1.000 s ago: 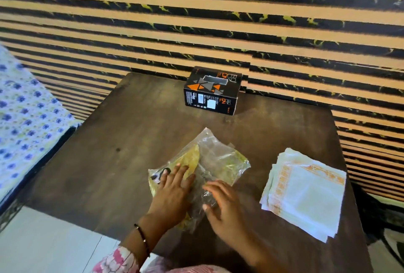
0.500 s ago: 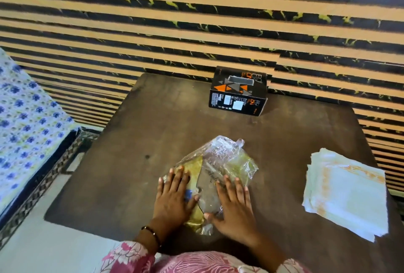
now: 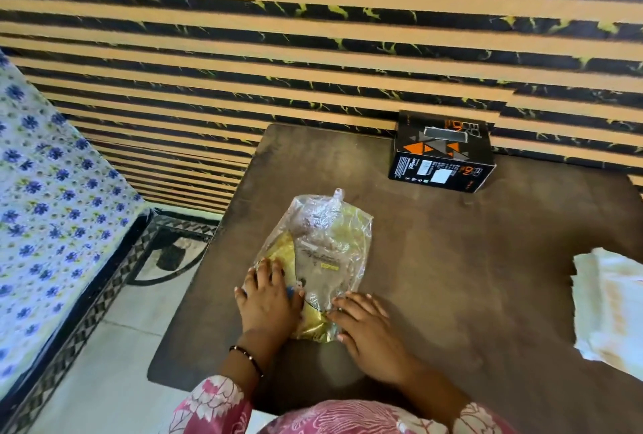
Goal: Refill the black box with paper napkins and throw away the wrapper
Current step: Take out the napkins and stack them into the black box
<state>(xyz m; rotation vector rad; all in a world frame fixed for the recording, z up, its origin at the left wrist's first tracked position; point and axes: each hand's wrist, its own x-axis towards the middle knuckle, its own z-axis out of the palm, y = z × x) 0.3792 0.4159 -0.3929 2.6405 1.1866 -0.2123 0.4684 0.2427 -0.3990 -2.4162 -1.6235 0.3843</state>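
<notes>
Both my hands flat on wrapper (image 3: 320, 259), fingers straight, pressing: left hand (image 3: 268, 301) on near-left part, right hand (image 3: 365, 325) now slid back to near edge. Wrapper flatter than second ago. Napkins (image 3: 612, 308) wait right; black box (image 3: 442, 155) far, unfilled.

A dark brown counter (image 3: 452, 259) stood against a wall (image 3: 313, 33) covered with horizontal stripes, light wood colour and black with small yellow-green marks. To the left of the counter there was a bed (image 3: 52, 197) with a white cover printed with blue flowers, and its dark frame (image 3: 104, 280) had a zigzag pattern along the side. Between the bed and the counter the pale tiled floor (image 3: 114, 364) was visible, and a pink flowered sleeve (image 3: 215, 409) showed at the bottom edge.
</notes>
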